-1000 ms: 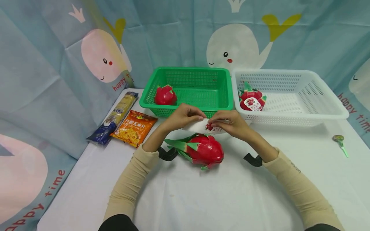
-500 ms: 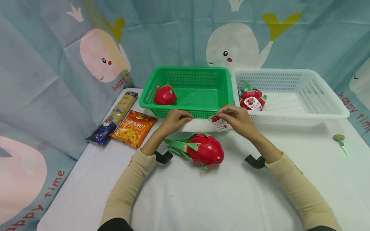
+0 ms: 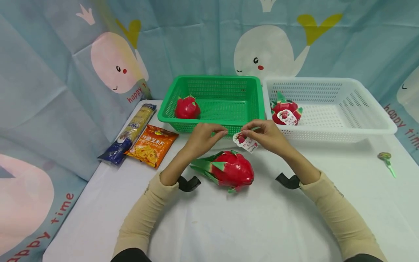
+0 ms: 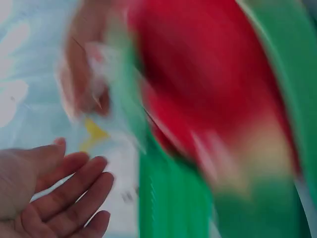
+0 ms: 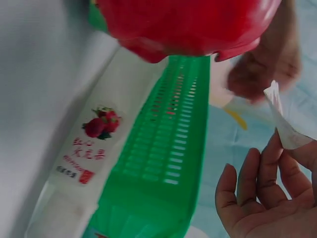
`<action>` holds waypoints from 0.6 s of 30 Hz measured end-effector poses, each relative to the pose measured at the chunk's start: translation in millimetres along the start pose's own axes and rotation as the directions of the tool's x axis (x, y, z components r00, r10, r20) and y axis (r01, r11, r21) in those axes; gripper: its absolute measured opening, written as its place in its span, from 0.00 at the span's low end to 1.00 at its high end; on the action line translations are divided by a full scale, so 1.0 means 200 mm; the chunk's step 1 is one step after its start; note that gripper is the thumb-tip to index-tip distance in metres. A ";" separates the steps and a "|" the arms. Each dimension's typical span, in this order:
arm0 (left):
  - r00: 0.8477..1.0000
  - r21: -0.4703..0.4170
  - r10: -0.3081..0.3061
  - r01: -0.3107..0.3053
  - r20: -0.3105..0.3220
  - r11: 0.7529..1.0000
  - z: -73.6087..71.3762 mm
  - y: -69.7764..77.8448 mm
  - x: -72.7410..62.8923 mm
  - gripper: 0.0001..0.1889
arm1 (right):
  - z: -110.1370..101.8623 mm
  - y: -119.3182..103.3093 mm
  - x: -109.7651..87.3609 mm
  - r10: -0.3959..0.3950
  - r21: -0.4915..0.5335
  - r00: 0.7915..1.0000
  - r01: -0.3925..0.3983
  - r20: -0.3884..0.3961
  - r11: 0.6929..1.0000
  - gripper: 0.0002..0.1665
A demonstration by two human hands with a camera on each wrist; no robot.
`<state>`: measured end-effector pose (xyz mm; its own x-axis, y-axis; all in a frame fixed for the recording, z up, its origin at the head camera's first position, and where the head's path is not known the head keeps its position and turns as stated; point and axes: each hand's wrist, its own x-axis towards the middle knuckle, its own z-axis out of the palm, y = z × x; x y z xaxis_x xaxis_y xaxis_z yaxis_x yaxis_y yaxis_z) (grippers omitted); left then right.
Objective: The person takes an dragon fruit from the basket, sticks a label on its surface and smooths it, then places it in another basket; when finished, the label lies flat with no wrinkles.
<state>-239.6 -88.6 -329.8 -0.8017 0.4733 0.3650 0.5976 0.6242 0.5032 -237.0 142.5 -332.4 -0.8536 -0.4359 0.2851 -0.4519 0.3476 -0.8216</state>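
My right hand point(image 3: 266, 134) pinches a small white sticker point(image 3: 244, 142) with a red fruit print between thumb and fingers. Just left of it my left hand point(image 3: 204, 138) hovers with relaxed fingers and holds nothing; in the left wrist view those fingers point(image 4: 74, 193) spread loosely. Below both hands a large red dragon fruit point(image 3: 235, 169) with green leaves lies on its side on the white table. In the right wrist view a white label strip point(image 5: 99, 124), printed with fruit and red writing, lies beside the green basket point(image 5: 148, 198).
Another dragon fruit point(image 3: 187, 108) sits in the green basket. The white basket point(image 3: 340, 131) at the right holds a dragon fruit point(image 3: 285, 109) with a sticker on it. At the left lie an orange snack bag point(image 3: 152, 146) and a long blue-and-yellow packet point(image 3: 131, 133); far right, a lollipop point(image 3: 386, 162).
Both hands were together at the white strip; the sticker is now in my right hand alone. My hands moved apart, then came slightly closer again. The dragon fruits have stayed put.
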 end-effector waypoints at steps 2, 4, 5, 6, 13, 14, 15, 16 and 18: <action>1.000 -0.117 -0.002 0.001 -0.004 0.993 -0.01 0.07 0.01 0.10 | 0.01 -0.02 0.00 -0.022 -0.008 1.000 0.022 0.007 1.000 0.10; 1.000 -0.211 -0.023 0.023 0.002 0.977 -0.01 0.12 0.01 0.09 | 0.02 -0.04 -0.01 -0.043 -0.005 0.999 0.043 0.009 0.999 0.09; 0.999 -0.247 -0.040 0.042 0.011 0.968 -0.01 0.13 0.01 0.08 | 0.02 -0.05 -0.01 -0.047 -0.001 0.999 0.047 0.001 0.999 0.10; 0.998 -0.280 -0.059 0.062 0.021 0.958 -0.01 0.14 0.01 0.07 | 0.03 -0.06 -0.02 -0.047 -0.002 0.999 0.047 -0.012 0.999 0.12; 0.985 -0.392 -0.163 0.130 -0.052 0.911 0.01 0.15 -0.07 0.07 | 0.02 -0.10 -0.14 0.083 -0.104 0.989 -0.096 -0.124 0.990 0.18; 0.983 -0.391 -0.171 0.131 -0.069 0.911 0.01 0.16 -0.09 0.07 | 0.02 -0.10 -0.16 0.100 -0.103 0.987 -0.113 -0.125 0.988 0.16; 0.981 -0.388 -0.176 0.131 -0.083 0.912 0.02 0.16 -0.11 0.07 | 0.02 -0.10 -0.18 0.122 -0.089 0.985 -0.133 -0.121 0.987 0.15; 0.980 -0.385 -0.177 0.128 -0.095 0.914 0.02 0.17 -0.13 0.07 | 0.02 -0.10 -0.20 0.139 -0.063 0.984 -0.147 -0.114 0.987 0.13; 0.978 -0.394 -0.179 0.124 -0.104 0.911 0.03 0.19 -0.17 0.06 | 0.03 -0.09 -0.24 0.181 -0.013 0.980 -0.183 -0.088 0.983 0.13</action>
<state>-189.9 -76.4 -327.7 -0.8922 0.2869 0.3487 0.4404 0.3821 0.8124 -186.2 152.2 -333.2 -0.9407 -0.2912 0.1742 -0.2919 0.4325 -0.8531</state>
